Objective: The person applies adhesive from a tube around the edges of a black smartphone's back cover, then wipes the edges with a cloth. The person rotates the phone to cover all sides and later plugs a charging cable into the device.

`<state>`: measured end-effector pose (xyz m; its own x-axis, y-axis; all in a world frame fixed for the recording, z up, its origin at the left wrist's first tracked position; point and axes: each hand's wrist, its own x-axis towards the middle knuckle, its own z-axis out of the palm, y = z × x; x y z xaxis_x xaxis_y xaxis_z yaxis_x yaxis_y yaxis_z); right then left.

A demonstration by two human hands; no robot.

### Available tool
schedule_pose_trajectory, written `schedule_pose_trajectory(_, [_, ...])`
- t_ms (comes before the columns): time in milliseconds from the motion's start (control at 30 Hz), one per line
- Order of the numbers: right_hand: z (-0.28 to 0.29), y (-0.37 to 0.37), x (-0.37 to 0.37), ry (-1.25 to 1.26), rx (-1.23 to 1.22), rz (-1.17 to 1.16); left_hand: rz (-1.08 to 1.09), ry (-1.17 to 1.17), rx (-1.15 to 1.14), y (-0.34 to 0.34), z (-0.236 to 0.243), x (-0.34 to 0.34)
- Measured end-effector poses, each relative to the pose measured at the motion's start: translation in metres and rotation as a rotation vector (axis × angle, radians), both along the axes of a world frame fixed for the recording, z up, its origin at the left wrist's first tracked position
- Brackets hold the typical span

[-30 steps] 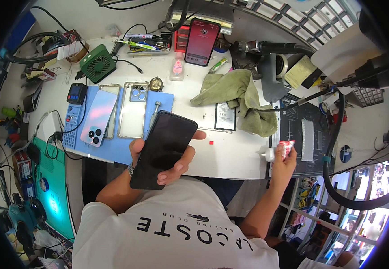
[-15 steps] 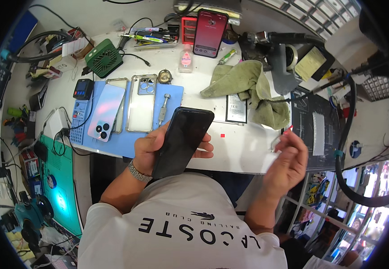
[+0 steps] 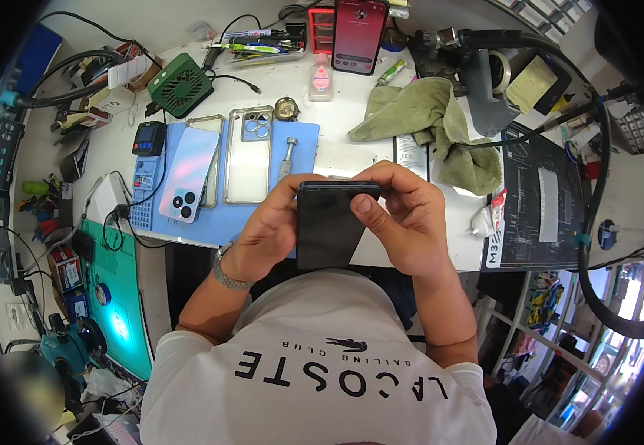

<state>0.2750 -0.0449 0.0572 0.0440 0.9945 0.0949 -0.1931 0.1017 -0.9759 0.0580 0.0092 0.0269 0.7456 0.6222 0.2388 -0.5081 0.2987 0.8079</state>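
Now both hands, left [image 3: 266, 230] and right [image 3: 403, 222], clamp black phone [image 3: 329, 226] above table edge [image 3: 425, 261].

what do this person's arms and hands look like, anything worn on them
Both forearms are bare, with no gloves on the left hand or the right hand. A silver metal link wristband circles the left wrist. No ring shows on either hand. The short sleeves of a white T-shirt with dark lettering end above the elbows.

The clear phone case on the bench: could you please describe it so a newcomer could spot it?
Find the blue mat on the white bench. The clear phone case lies at its middle, right of the pale blue phone back. It alone is see-through.
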Motion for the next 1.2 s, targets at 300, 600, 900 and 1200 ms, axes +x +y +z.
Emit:
schedule_pose_trajectory(300, [-0.003,0.005,0.0,0.031,-0.023,-0.005,0.266,0.196,0.096,-0.006,0.011,0.019])
schedule_pose_trajectory(600, [-0.01,0.006,-0.003,-0.174,0.123,-0.111,0.39,0.286,0.189,-0.004,0.006,0.024])
schedule_pose_trajectory(900, [0.003,-0.001,-0.007,-0.407,0.293,-0.216,0.423,0.318,0.236,-0.006,0.008,0.02])
schedule_pose_trajectory(1200, [0.01,0.0,-0.004,-0.487,0.383,-0.195,0.398,0.221,0.239,-0.005,0.011,0.025])
